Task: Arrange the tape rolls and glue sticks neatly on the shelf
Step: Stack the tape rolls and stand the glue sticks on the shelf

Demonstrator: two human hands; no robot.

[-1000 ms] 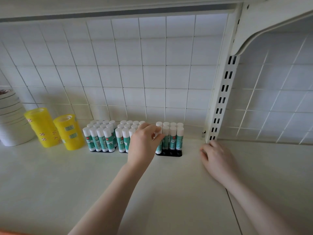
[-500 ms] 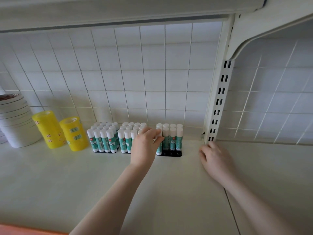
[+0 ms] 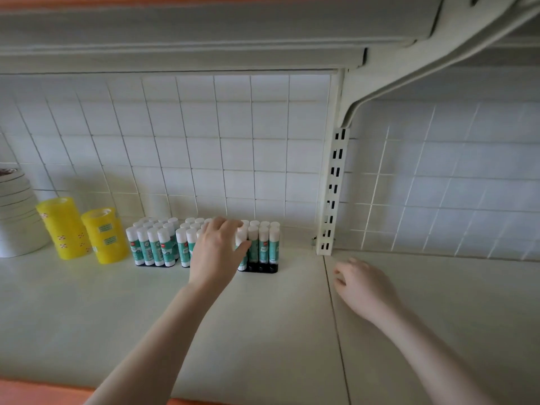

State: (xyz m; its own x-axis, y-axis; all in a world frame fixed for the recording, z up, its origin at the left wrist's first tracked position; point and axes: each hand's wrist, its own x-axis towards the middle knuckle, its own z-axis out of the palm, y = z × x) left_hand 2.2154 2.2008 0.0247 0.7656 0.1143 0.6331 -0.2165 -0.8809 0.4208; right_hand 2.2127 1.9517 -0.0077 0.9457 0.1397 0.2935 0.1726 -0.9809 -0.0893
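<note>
- Glue sticks (image 3: 264,247) stand upright in three black trays at the back of the shelf (image 3: 117,311), against the white tiled wall (image 3: 204,141): a left block (image 3: 152,247), a middle block mostly behind my hand, and a right block.
- Tape rolls sit to the left of them: two yellow stacks (image 3: 84,229) side by side, and a taller white stack (image 3: 17,211) at the frame edge, near but apart from the yellow ones.
- My left hand (image 3: 217,252) is on the middle and right blocks, fingers curled over the white caps and the thumb against the front stick of the right block. I judge it grips one stick at the seam between the trays, though the hand hides which one, so that is a guess.
- My right hand (image 3: 365,287) rests on the shelf just in front of the slotted upright (image 3: 333,194), fingers loosely curled, holding nothing.
- Step in hand, as I read it: seating or straightening a stick where the middle and right trays meet.
- Next move calls for a light vertical press so the stick drops into its socket without tipping its neighbours, then closing the gaps between trays so the fronts line up.
- Risk: a sideways shove could topple the tightly packed row.
</note>
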